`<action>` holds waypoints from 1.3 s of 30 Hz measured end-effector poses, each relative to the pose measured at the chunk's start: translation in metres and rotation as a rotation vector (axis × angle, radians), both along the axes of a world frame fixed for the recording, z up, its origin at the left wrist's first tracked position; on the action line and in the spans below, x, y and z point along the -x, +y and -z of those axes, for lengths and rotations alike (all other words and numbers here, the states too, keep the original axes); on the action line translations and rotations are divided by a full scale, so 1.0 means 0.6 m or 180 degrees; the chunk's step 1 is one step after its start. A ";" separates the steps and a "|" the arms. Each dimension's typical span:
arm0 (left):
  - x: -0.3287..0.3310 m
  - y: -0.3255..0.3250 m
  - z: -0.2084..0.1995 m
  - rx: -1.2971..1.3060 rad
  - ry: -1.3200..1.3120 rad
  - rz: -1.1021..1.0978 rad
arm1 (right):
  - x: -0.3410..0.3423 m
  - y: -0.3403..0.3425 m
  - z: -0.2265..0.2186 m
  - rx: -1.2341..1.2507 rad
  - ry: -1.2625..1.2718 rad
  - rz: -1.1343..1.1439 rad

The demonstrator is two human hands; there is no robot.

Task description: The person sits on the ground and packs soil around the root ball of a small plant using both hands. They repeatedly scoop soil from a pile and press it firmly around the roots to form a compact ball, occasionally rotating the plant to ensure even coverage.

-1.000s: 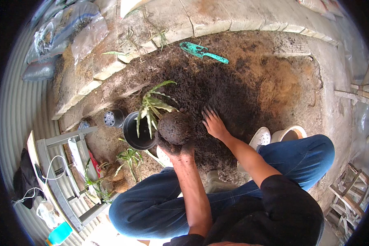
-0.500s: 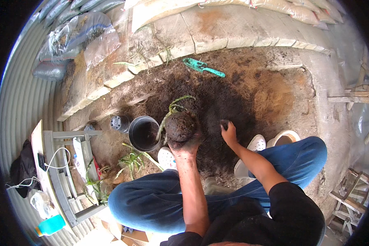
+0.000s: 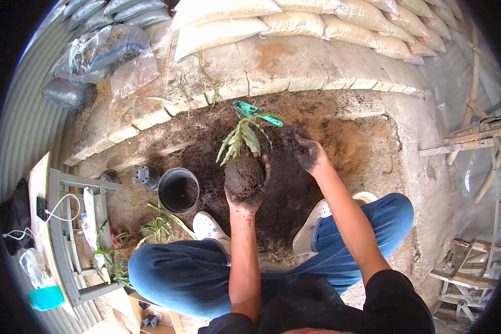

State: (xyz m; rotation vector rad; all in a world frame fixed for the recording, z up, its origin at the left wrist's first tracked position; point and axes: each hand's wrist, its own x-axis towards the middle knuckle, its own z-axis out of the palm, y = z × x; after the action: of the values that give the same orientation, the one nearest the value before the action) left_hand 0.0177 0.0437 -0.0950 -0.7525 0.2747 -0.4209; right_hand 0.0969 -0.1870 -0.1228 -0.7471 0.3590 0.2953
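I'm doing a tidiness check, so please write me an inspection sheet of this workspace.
Surface: dark soil spread over the ground, brown fibre toward the right.
Job's things: leafy plant with a bare root ball; black pot left of it; teal trowel beyond, partly behind leaves.
Clutter: smaller pot, holed base showing; loose plants; open cardboard box.
Grips: left grip cups the root ball; right grip soil-darkened, contents unclear.
Cables: white cable by the grey bench.
Surroundings: stacked pale sacks, corrugated wall, wooden frames.
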 end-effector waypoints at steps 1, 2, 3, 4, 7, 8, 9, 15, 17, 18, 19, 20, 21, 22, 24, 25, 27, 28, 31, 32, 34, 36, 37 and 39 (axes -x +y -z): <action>0.004 -0.011 -0.025 -0.0630 -0.0170 -0.0084 | 0.011 -0.005 -0.021 -0.0149 -0.0102 0.0148; 0.009 -0.016 -0.040 -0.1286 -0.0337 -0.0200 | 0.020 -0.001 -0.038 -0.0324 -0.0202 0.0265; 0.009 -0.018 -0.040 -0.1350 -0.0336 -0.0203 | 0.025 0.003 -0.046 -0.0505 -0.0299 0.0370; 0.010 -0.022 -0.041 -0.1413 -0.0333 -0.0184 | 0.027 -0.013 -0.026 -0.0982 -0.0437 0.0128; 0.012 -0.035 -0.047 -0.1468 -0.0490 -0.0130 | 0.025 -0.066 0.048 -0.1967 -0.0669 -0.0351; 0.012 -0.037 -0.050 -0.1476 -0.0570 -0.0131 | 0.027 -0.066 0.052 -0.2021 -0.0622 -0.0361; 0.011 -0.039 -0.053 -0.1546 -0.0548 -0.0155 | 0.029 -0.068 0.056 -0.2071 -0.0578 -0.0366; 0.010 -0.018 -0.037 -0.0712 -0.0368 -0.0155 | 0.060 0.024 -0.096 -0.1282 -0.0611 0.0257; 0.013 -0.024 -0.048 -0.1578 -0.0689 -0.0266 | 0.061 0.018 -0.103 -0.1247 -0.0667 0.0319; 0.012 -0.026 -0.050 -0.1639 -0.0606 -0.0261 | 0.060 0.015 -0.105 -0.1232 -0.0695 0.0349; 0.012 -0.026 -0.053 -0.1707 -0.0520 -0.0265 | 0.058 0.014 -0.107 -0.1306 -0.0596 0.0285; 0.011 -0.026 -0.056 -0.1775 -0.0434 -0.0268 | 0.055 0.014 -0.108 -0.1381 -0.0497 0.0222; 0.012 -0.025 -0.060 -0.1565 -0.0402 -0.0238 | 0.054 0.014 -0.109 -0.1455 -0.0398 0.0158; 0.014 -0.023 -0.069 -0.1356 -0.0365 -0.0221 | 0.058 0.016 -0.114 -0.1275 -0.0430 0.0096; 0.014 -0.022 -0.068 -0.1348 -0.0408 -0.0208 | 0.066 0.020 -0.126 -0.0915 -0.0490 -0.0031; 0.012 -0.023 -0.064 -0.1548 -0.0490 -0.0207 | 0.066 0.019 -0.124 -0.0920 -0.0670 -0.0041; 0.012 -0.024 -0.057 -0.1754 -0.0537 -0.0201 | 0.063 0.018 -0.115 -0.0928 -0.1028 -0.0062; 0.012 -0.025 -0.059 -0.1763 -0.0497 -0.0196 | 0.063 0.015 -0.108 -0.0891 -0.1008 -0.0010; 0.011 -0.024 -0.059 -0.1832 -0.0415 -0.0179 | 0.064 0.013 -0.097 -0.0887 -0.0911 0.0137; 0.010 -0.022 -0.059 -0.1863 -0.0392 -0.0176 | 0.066 0.019 -0.098 -0.0959 -0.0854 0.0182; 0.008 -0.019 -0.058 -0.1694 -0.0508 -0.0213 | 0.068 0.025 -0.103 -0.1157 -0.0712 0.0219; 0.009 -0.019 -0.058 -0.1653 -0.0508 -0.0246 | 0.068 0.026 -0.108 -0.1409 -0.0541 0.0202; 0.011 -0.022 -0.059 -0.1696 -0.0452 -0.0252 | 0.066 0.024 -0.102 -0.1432 -0.0450 0.0301; 0.012 -0.025 -0.059 -0.1769 -0.0419 -0.0256 | 0.063 0.017 -0.086 -0.1474 -0.0270 0.0499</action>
State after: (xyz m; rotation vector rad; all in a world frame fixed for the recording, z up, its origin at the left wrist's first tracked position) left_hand 0.0107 0.0287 -0.0596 -0.1897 0.2220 -0.2951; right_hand 0.0592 -0.1771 -0.0713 -0.2733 0.2533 0.1876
